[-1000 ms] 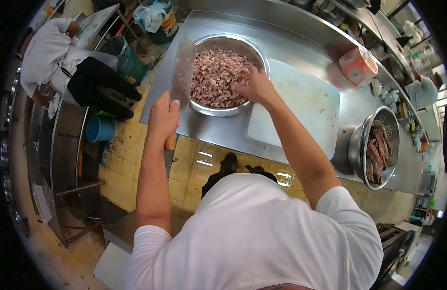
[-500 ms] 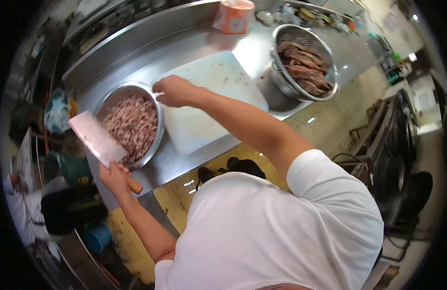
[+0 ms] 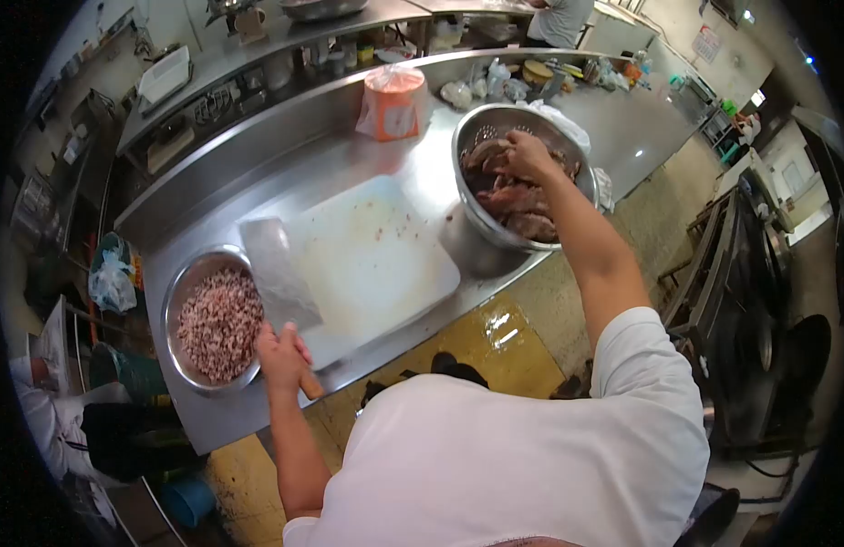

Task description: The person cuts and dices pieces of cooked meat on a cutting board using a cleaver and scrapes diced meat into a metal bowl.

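My left hand (image 3: 283, 354) is closed round the wooden handle of a cleaver (image 3: 280, 269). The broad blade is tilted over the left edge of the white cutting board (image 3: 367, 264), which carries a few small meat scraps. Beside the blade, a steel bowl (image 3: 172, 351) is heaped with finely diced meat (image 3: 219, 324). Over on the right, my right hand (image 3: 529, 157) reaches into a steel bowl with a perforated inner wall (image 3: 467, 205). Its fingers are closed on a dark strip of meat (image 3: 488, 155); more large pieces (image 3: 522, 201) lie beneath.
On the steel table (image 3: 217, 219), an orange tub in a clear plastic bag (image 3: 392, 105) stands at the back. Bags and small items (image 3: 513, 82) crowd the far right. Another person (image 3: 62, 406) is at the left edge, and one (image 3: 563, 20) is at the back.
My right hand has moved from the diced-meat bowl to the bowl of large pieces and closed on one. My left hand has brought the cleaver from over the diced meat to the board's edge.
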`<state>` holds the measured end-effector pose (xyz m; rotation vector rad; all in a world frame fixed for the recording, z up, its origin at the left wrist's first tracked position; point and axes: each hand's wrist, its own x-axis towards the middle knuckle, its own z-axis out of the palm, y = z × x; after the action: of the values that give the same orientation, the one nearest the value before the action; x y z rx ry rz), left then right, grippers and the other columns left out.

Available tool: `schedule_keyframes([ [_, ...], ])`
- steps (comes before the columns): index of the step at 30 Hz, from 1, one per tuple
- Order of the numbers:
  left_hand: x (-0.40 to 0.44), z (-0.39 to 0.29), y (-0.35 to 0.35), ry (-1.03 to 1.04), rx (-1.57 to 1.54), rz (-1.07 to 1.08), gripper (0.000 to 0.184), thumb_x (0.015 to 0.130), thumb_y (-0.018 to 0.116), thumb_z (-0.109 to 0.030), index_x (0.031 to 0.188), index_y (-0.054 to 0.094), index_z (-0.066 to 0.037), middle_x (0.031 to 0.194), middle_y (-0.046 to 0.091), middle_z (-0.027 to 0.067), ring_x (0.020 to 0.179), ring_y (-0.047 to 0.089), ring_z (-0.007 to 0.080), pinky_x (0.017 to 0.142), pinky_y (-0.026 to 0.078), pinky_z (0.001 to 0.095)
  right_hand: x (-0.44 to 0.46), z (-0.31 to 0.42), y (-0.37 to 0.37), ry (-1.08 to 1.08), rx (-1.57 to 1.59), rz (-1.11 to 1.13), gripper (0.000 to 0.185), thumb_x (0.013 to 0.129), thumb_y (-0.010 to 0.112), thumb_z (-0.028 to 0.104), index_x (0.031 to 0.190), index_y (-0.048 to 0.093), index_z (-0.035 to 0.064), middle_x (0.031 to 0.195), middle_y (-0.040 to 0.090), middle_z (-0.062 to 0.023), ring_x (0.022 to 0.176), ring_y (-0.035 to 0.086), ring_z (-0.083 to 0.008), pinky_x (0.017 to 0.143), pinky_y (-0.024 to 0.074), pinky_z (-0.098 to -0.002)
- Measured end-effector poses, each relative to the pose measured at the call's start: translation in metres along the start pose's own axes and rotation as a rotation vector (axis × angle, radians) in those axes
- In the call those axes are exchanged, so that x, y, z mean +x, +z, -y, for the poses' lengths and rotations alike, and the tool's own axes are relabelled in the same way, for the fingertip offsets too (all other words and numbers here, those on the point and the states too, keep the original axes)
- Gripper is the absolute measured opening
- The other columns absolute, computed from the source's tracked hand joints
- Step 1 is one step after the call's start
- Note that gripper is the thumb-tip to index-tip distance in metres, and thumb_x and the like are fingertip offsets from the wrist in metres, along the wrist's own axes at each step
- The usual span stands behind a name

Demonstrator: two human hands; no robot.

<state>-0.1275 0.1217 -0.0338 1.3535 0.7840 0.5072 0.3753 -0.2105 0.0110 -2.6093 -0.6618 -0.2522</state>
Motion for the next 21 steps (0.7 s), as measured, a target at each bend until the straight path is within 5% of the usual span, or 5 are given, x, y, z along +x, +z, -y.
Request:
schedule_keyframes([
  [5, -0.001, 0.031, 0.043, -0.213, 0.109, 0.074, 0.007, 0.101, 0.057, -0.010, 0.104, 0.052, -0.006, 0.063, 0.052, 0.0020, 0.043, 0.052, 0.0136, 0.039, 0.045, 0.0314, 0.037, -0.029, 0.005, -0.045, -0.131, 0.126, 0.044, 0.085, 0.061, 0.010, 0.128, 0.069, 0.0082, 0.123, 0.070, -0.0240, 0.118, 0.066, -0.0426, 0.102, 0.0521, -0.0482],
  [10, -0.007, 0.047, 0.049, -0.294, 0.101, 0.010, 0.007, 0.100, 0.057, -0.010, 0.103, 0.053, -0.006, 0.064, 0.053, 0.0027, 0.044, 0.052, 0.0136, 0.039, 0.046, 0.0318, 0.073, -0.048, 0.012, -0.105, -0.250, 0.509, 0.046, 0.082, 0.061, 0.010, 0.127, 0.070, 0.0091, 0.123, 0.070, -0.0244, 0.118, 0.065, -0.0420, 0.101, 0.0521, -0.0484],
  [16, -0.016, 0.045, 0.052, -0.267, 0.136, -0.024, 0.008, 0.100, 0.059, -0.012, 0.100, 0.054, -0.005, 0.064, 0.054, 0.0033, 0.045, 0.054, 0.0140, 0.040, 0.046, 0.0320, 0.087, -0.087, 0.031, -0.288, -0.226, 0.381, 0.026, 0.084, 0.061, 0.012, 0.107, 0.071, 0.0049, 0.108, 0.072, -0.0236, 0.102, 0.068, -0.0430, 0.090, 0.0528, -0.0514],
  [18, -0.018, 0.041, 0.049, -0.279, 0.161, -0.040, 0.008, 0.100, 0.059, -0.012, 0.099, 0.054, -0.006, 0.064, 0.054, 0.0031, 0.044, 0.054, 0.0143, 0.039, 0.046, 0.0320, 0.130, -0.126, 0.053, -0.074, 0.323, 0.483, 0.025, 0.084, 0.065, 0.008, 0.108, 0.070, 0.0048, 0.100, 0.073, -0.0209, 0.092, 0.069, -0.0366, 0.083, 0.0524, -0.0483],
  [21, -0.016, 0.044, 0.039, -0.255, 0.169, -0.052, 0.007, 0.101, 0.059, -0.012, 0.102, 0.056, -0.006, 0.064, 0.054, 0.0028, 0.044, 0.054, 0.0141, 0.038, 0.044, 0.0314, 0.108, -0.039, -0.059, -0.308, -0.142, 0.515, 0.029, 0.082, 0.069, 0.010, 0.110, 0.073, 0.0036, 0.102, 0.074, -0.0211, 0.095, 0.070, -0.0336, 0.084, 0.0533, -0.0444],
])
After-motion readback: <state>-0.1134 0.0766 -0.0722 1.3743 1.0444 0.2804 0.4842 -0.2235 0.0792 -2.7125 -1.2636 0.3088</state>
